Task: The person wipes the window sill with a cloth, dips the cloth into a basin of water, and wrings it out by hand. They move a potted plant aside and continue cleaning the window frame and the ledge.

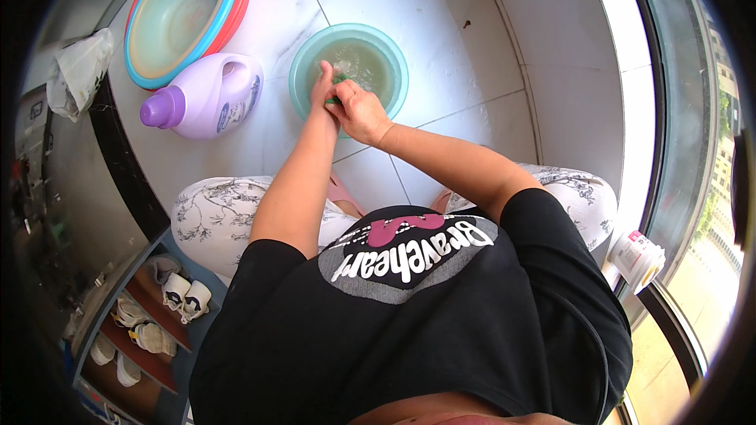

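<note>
A pale turquoise plastic basin (397, 74) stands on the floor before me, with cloudy, rippling water (371, 62) in it. Over its near side my two hands meet. My right hand (359, 111) is curled tightly round a small green item (339, 78), perhaps a cloth or scrubber; its full shape is hidden. Beside it, my left hand (322, 87) points its thumb outward, away from me. The left fingers are mostly covered by the right hand and the green item, so their grip does not show. Something whitish shows just past the green item, possibly splashing water.
Left of the basin lies a purple detergent bottle (204, 97), capped. Nested red and blue-rimmed basins (183, 12) lean behind it. A white plastic bag (80, 74) hangs at far left. A shoe rack (147, 307) is beside me; a white tub (635, 260) stands near the window.
</note>
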`<action>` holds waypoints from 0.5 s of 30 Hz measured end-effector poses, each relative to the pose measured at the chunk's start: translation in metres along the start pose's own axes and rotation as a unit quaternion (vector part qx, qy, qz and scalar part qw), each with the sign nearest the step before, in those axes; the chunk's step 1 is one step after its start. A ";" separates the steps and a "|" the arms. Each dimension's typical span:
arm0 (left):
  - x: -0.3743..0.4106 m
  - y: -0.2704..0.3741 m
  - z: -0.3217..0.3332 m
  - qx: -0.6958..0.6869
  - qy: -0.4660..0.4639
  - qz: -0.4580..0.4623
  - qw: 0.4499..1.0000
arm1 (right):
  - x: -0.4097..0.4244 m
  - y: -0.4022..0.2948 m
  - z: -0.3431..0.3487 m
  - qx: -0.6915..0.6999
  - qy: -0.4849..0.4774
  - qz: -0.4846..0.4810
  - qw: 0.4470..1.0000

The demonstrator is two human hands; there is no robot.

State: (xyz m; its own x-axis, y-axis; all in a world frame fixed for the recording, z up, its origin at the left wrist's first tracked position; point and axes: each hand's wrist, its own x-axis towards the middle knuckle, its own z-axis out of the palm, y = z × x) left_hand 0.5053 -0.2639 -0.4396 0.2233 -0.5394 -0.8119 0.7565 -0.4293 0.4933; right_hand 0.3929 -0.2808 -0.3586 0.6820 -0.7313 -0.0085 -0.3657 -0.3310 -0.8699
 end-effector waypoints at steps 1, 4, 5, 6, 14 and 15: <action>-0.006 0.005 0.008 0.003 0.017 -0.001 1.000 | 0.003 0.004 -0.001 -0.015 0.000 -0.009 1.000; -0.010 0.012 0.012 -0.027 0.029 0.005 0.999 | 0.012 0.019 -0.003 -0.062 0.024 -0.089 0.994; -0.006 0.012 0.010 -0.043 0.030 0.001 0.999 | 0.016 0.021 -0.005 -0.074 0.025 -0.106 0.991; 0.007 0.006 0.002 -0.095 0.007 0.033 0.995 | 0.023 0.028 -0.005 -0.077 0.020 -0.089 0.993; -0.038 0.036 0.043 -0.062 0.211 -0.033 0.975 | 0.047 0.056 -0.017 -0.125 0.001 0.177 0.976; -0.043 0.036 0.044 -0.024 0.227 -0.037 0.973 | 0.042 0.057 -0.019 -0.125 0.001 0.178 0.976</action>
State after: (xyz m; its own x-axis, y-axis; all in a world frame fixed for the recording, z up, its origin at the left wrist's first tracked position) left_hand 0.4961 -0.2877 -0.3734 0.4077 -0.1282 -0.9041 0.8060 -0.4148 0.4223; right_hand 0.3887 -0.3412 -0.3992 0.4813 -0.8282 -0.2872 -0.7231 -0.1900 -0.6641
